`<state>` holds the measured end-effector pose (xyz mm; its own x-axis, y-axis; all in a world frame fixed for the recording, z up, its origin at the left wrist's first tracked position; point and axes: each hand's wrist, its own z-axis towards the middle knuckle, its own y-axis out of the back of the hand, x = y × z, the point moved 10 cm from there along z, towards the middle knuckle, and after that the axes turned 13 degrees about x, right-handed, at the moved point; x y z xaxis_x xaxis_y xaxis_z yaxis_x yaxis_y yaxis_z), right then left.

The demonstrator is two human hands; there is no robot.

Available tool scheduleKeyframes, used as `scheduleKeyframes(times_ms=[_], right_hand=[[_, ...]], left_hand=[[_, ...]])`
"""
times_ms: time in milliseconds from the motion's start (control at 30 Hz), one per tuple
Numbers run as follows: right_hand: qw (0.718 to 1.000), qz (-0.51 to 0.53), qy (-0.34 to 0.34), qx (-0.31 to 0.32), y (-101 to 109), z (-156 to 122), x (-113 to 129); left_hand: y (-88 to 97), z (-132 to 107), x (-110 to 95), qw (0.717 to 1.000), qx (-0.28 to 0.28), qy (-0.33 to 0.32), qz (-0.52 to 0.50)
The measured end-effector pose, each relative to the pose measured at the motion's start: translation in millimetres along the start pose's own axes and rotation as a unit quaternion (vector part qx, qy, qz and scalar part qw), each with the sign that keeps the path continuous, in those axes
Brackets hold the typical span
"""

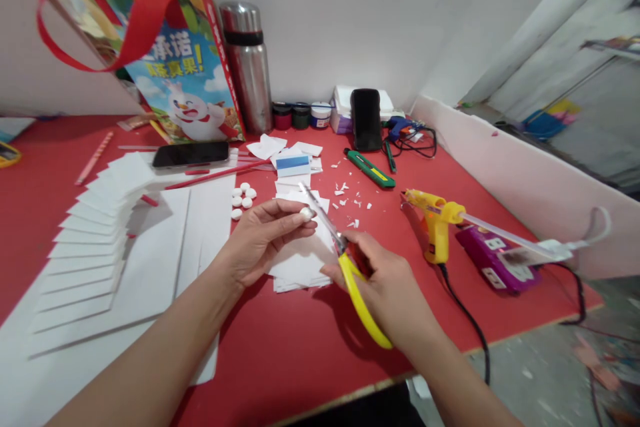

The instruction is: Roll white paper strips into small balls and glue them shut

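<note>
Scissors [342, 244] beside disc [306, 215], right forearm [460, 370] over table edge [350, 397]

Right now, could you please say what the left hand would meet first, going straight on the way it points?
The left hand would likely meet the scissors first, since they cross its line just ahead, though depth is unclear.
</note>
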<state>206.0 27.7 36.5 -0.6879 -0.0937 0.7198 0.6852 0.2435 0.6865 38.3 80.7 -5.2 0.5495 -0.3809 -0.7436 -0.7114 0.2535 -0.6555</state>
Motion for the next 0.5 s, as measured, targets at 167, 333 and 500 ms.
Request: scheduleKeyframes(times_ms=[167, 333, 500], right_hand=[[0.993, 0.078, -0.040, -0.085, 30, 4, -33], [0.991, 0.071, -0.075, -0.083, 39, 2, -47], [0.993, -0.013, -0.092, -0.079, 41, -2, -36]], left_hand=[[1.8, 2, 3, 0.999, 0.012, 0.013, -0.029], [0.3, 4, 5, 0.997, 0.051, 0.012, -0.053], [-2.3, 4, 5, 0.997, 0.061, 0.012, -0.054]])
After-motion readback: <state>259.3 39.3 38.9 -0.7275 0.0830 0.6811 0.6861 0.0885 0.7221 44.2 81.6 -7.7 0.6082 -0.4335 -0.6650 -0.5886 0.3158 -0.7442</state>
